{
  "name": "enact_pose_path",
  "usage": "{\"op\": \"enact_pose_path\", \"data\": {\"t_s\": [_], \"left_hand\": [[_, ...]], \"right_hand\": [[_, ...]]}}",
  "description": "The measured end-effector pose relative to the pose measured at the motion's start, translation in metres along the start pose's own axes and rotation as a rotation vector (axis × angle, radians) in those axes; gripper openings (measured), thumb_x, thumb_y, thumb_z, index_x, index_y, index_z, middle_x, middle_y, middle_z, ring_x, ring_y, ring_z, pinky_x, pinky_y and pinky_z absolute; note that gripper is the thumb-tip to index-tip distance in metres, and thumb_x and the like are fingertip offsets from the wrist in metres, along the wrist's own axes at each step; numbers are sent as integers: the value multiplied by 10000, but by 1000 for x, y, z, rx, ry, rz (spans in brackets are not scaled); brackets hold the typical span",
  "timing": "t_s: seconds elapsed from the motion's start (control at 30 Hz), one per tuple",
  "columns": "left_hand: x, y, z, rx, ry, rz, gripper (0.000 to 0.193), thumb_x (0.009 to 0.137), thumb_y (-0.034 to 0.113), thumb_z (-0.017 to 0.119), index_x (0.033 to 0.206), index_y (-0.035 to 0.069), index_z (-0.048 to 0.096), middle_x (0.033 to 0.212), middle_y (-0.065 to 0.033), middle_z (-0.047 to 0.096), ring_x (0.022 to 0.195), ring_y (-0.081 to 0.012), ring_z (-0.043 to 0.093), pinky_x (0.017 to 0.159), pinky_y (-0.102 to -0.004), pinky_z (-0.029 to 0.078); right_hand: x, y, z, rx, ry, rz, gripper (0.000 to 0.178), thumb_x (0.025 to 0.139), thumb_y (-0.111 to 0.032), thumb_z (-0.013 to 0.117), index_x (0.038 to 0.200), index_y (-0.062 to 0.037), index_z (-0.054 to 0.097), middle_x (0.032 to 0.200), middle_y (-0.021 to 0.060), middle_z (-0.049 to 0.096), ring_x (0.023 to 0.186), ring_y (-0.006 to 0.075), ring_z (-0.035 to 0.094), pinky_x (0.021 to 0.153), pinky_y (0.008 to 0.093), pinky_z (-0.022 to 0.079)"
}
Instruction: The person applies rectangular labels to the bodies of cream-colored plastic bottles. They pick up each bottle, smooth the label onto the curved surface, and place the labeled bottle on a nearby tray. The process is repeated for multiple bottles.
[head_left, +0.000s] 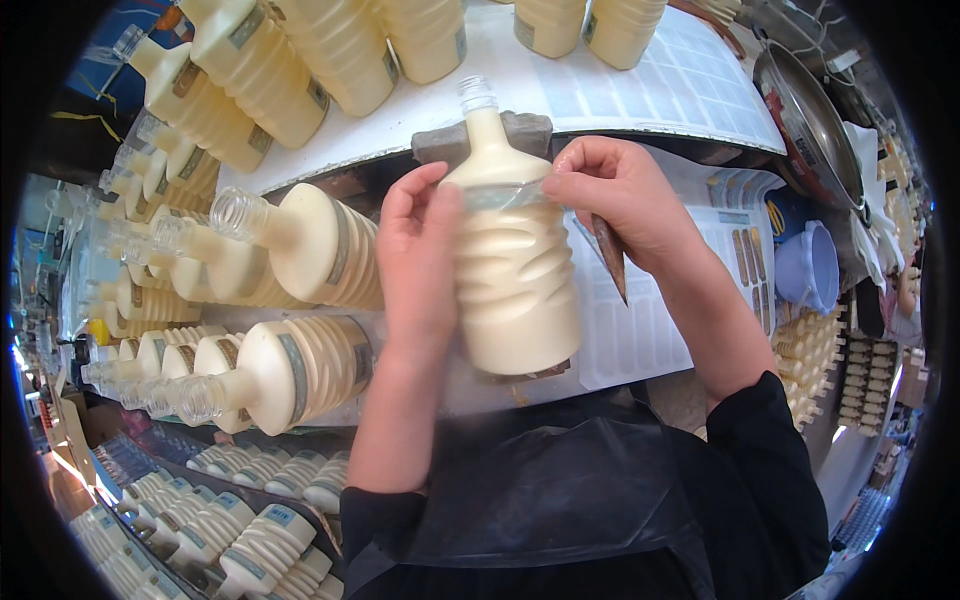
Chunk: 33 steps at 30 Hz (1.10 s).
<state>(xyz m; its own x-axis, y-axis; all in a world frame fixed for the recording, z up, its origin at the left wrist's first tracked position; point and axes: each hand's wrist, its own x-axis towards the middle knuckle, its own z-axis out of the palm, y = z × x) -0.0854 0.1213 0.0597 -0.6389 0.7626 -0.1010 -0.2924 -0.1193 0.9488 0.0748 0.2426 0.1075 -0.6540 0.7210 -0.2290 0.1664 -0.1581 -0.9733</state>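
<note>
A cream bottle (pixel 515 290) with a ribbed body and a clear threaded neck lies in front of me, neck pointing away. Across its shoulder runs a shiny grey-green strip (pixel 500 196). My right hand (pixel 615 190) pinches at the strip's right end with thumb and forefinger. Tucked under that same hand is a brown pointed blade-like tool (pixel 609 258), tip toward me. Beside the bottle's left edge is my left hand (pixel 418 240), fingers loosely bent and thumb apart, slightly blurred; whether it touches the strip is unclear.
A dark block (pixel 530 130) shows beneath the bottle's neck. Similar bottles (pixel 335 245) lie close at the left, and others stand at the back (pixel 330 50). Clear label sheets (pixel 640 335) are on the right, near a lavender bucket (pixel 808 265) and a metal pan (pixel 815 115).
</note>
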Motion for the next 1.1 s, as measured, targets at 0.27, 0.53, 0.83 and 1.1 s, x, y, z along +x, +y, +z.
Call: {"op": "enact_pose_path", "data": {"t_s": [0.27,0.53,0.83,1.1], "left_hand": [[4,-7,0,35,-14,4,352,949,178,722,1244,20,613,1069,-17,578,952,-87,532,874,-256,485],[5,1,3,190,-61,-10,351,959,216,689,1235,26,585,1138,-54,569,1064,-135,552,955,-303,475],[7,-10,-2,214,-71,57,317,1013,250,610,1225,15,583,1217,-58,527,1097,-144,528,984,-311,458],[3,-6,-2,-52,-104,-23,306,1073,272,528,1259,36,586,1210,-57,577,1110,-132,553,986,-303,472]], "right_hand": [[0,4,4,40,19,-85,105,887,-111,735,862,-55,650,746,-37,627,586,1,502,533,183,375],[-7,-2,10,-14,38,-187,165,852,-169,767,849,-30,679,794,-17,665,738,36,583,655,216,467],[-4,-3,18,-164,68,-172,111,872,-81,752,873,-35,650,873,-7,685,731,25,601,643,188,483],[-1,-2,7,-71,48,-82,128,872,-102,755,848,-46,642,806,-16,664,669,12,556,565,188,432]]}}
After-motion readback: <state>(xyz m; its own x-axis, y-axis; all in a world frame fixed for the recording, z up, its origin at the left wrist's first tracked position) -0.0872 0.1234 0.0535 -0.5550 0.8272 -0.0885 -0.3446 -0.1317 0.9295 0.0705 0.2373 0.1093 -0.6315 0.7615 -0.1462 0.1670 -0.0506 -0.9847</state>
